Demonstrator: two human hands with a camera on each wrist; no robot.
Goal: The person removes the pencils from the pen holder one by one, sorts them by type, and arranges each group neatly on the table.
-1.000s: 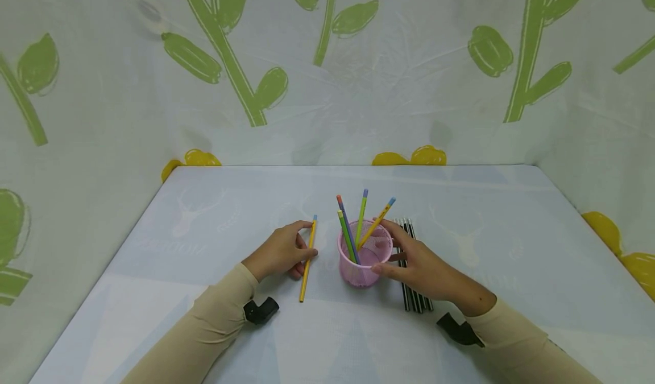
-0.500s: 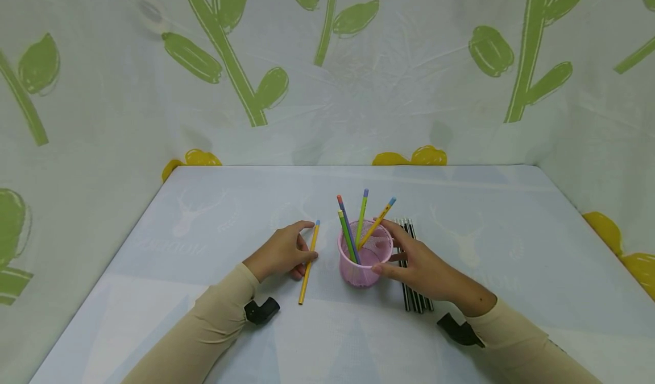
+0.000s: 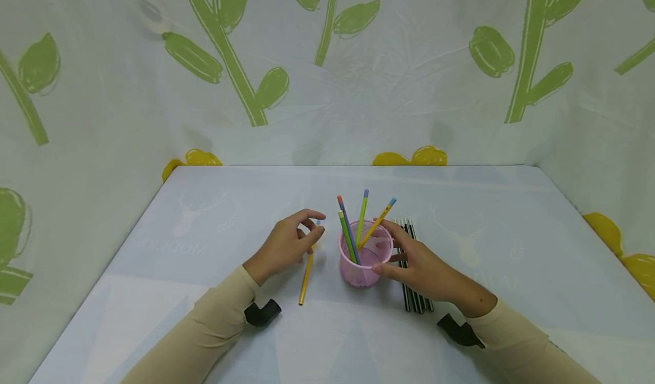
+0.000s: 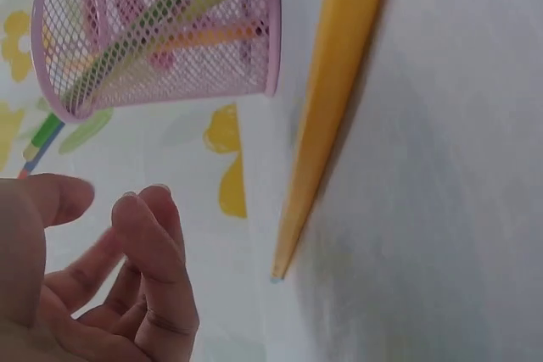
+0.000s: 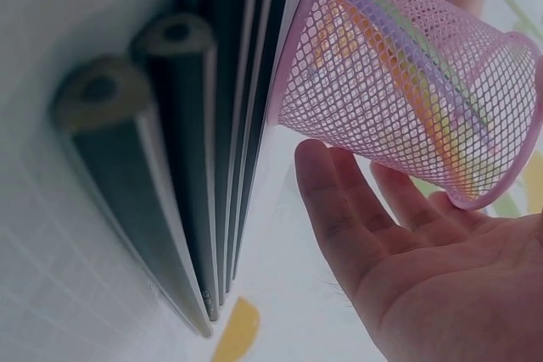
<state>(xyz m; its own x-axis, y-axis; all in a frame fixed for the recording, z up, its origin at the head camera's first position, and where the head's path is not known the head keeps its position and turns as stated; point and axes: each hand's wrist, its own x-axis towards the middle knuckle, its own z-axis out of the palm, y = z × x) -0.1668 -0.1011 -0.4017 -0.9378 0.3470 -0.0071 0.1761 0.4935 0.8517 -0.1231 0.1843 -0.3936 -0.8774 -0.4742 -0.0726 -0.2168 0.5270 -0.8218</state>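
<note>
On the table lies a yellow pencil [image 3: 305, 284] with a blue end. Above its far part is my left hand [image 3: 286, 242], fingers loosely bent and the thumb near the forefinger. The left wrist view shows this hand [image 4: 127, 294] off the yellow pencil [image 4: 327, 91], with nothing between the fingertips. A pink mesh pencil cup [image 3: 360, 276] stands upright to the right, several coloured pencils [image 3: 363, 213] leaning in it. My right hand [image 3: 422, 264] holds the cup by its right side, thumb and forefinger at the rim. Its other fingers lie along the mesh [image 5: 399, 82].
Several black pencils [image 3: 409, 298] lie side by side just right of the cup, partly under the right hand. A pale patterned cloth covers the table [image 3: 230, 202]. Behind it rises a wall covering [image 3: 389, 105] printed with green leaves.
The left hand has let go of the yellow pencil and risen slightly away from it. Earlier, that pencil shifted a little toward me. The right hand and cup have stayed put.
</note>
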